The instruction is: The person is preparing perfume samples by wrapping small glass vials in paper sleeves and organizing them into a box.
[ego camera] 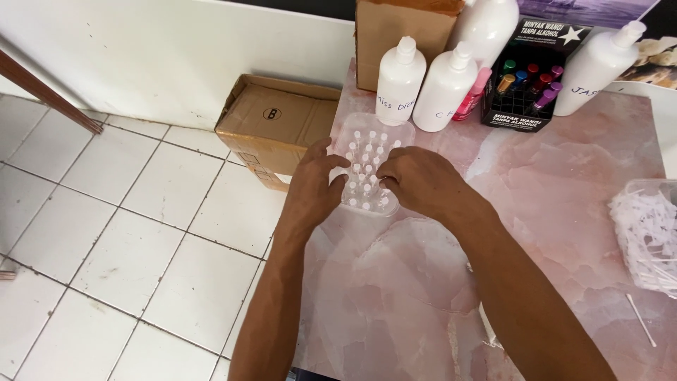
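Resting on the pink tabletop (550,183), a clear vial tray (367,152) is flanked by both hands: left hand (314,190) curled against its left edge, right hand (416,180) seemingly pinching vials.

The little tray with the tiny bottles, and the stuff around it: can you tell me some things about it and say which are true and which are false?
1. Both hands are at the clear tray of tiny vials. True: the left hand is at its left edge and the right hand rests over its right side.
2. The tray sits on a green table. False: the table is pink marble-patterned.
3. White pump bottles stand behind the tray. True.
4. The cardboard box on the floor is open. False: its flaps are shut.
5. The black rack holds colourful capped bottles. True.
6. The floor is carpet. False: the floor is white tile.
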